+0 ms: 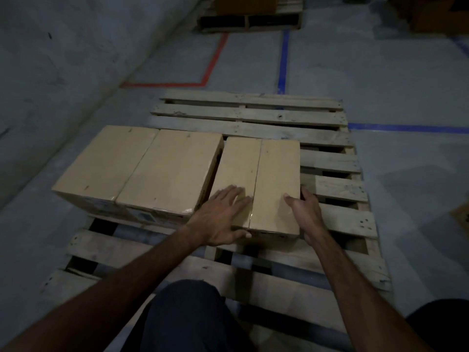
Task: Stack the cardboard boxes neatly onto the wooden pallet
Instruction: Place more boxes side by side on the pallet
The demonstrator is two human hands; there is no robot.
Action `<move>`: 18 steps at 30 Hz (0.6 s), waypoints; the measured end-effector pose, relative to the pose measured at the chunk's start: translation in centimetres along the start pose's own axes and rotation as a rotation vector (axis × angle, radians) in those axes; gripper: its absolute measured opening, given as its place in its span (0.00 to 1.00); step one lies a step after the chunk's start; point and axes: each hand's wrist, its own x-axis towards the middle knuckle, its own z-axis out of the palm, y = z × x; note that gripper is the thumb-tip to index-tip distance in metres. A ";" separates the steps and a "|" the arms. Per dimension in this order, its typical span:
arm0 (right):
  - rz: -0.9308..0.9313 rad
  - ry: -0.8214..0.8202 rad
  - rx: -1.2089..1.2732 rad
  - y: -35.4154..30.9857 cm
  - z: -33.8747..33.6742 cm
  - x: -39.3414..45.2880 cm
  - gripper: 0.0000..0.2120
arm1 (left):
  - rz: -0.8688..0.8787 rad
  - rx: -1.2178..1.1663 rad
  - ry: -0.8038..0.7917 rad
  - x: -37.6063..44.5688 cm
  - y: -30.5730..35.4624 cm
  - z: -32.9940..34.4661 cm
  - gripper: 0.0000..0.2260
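Note:
Two tan cardboard boxes lie side by side on the wooden pallet. The larger box sits at the pallet's left side, and a narrow gap separates it from the smaller box on its right. My left hand lies flat on the smaller box's near left corner, fingers spread, thumb over the front edge. My right hand is at the box's near right corner, thumb on top and fingers down the right side.
Red tape and blue tape mark the grey concrete floor beyond the pallet. A second pallet with boxes stands at the far top. Another box corner shows at the right edge. My knees are at the bottom.

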 end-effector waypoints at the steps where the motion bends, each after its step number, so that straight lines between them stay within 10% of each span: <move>1: -0.002 -0.016 0.000 0.0 0.4 -0.1 0.22 | -0.008 0.010 0.013 -0.1 -0.4 0.1 0.44; 18: -0.019 0.067 -0.048 -0.3 3.2 -0.7 0.21 | 0.048 0.049 0.058 -0.7 -3.6 1.2 0.44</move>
